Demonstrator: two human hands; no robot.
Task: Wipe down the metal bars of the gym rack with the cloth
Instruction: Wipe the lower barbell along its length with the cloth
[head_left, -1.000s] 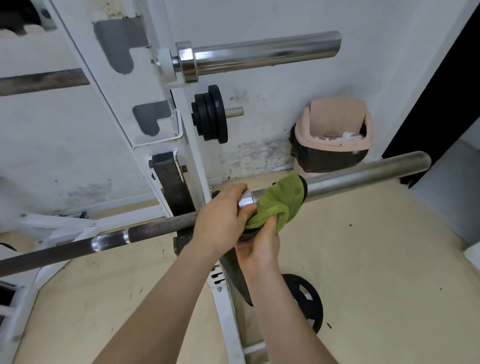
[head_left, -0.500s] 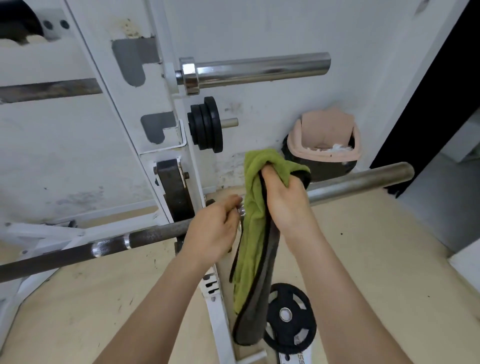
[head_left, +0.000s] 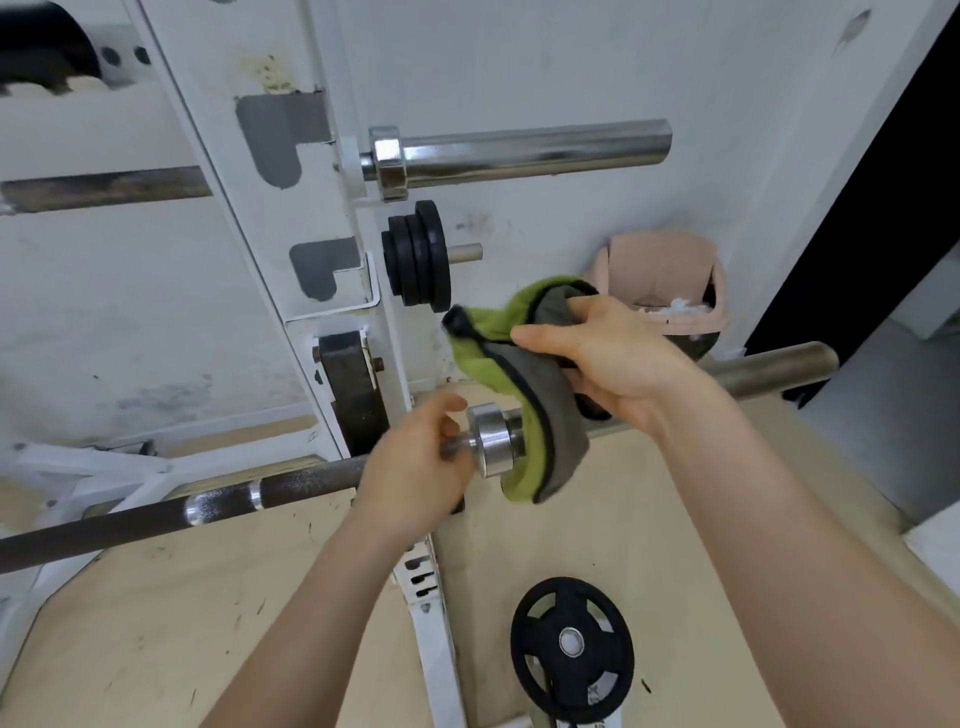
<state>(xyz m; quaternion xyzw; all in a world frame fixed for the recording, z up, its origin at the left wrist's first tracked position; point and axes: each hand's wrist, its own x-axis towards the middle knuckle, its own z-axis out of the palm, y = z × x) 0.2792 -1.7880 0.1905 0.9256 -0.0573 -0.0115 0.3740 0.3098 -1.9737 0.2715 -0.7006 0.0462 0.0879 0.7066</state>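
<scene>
Cloth, green and grey, drapes over the lower bar just beside its shiny collar, bunched in your right hand, grip curled tight round the fabric. Your left hand wraps the thin shaft left of the collar, grip closed on the lower bar.

Pink swing-lid waste bin, black liner, white scraps visible inside, stands against the stained white wall. Left of the bin, three small black weight plates sit upright on a short peg. Well in front of the bin, a larger black plate with metal hub sits over scuffed wooden flooring. Right of the bin, a dark opening.
</scene>
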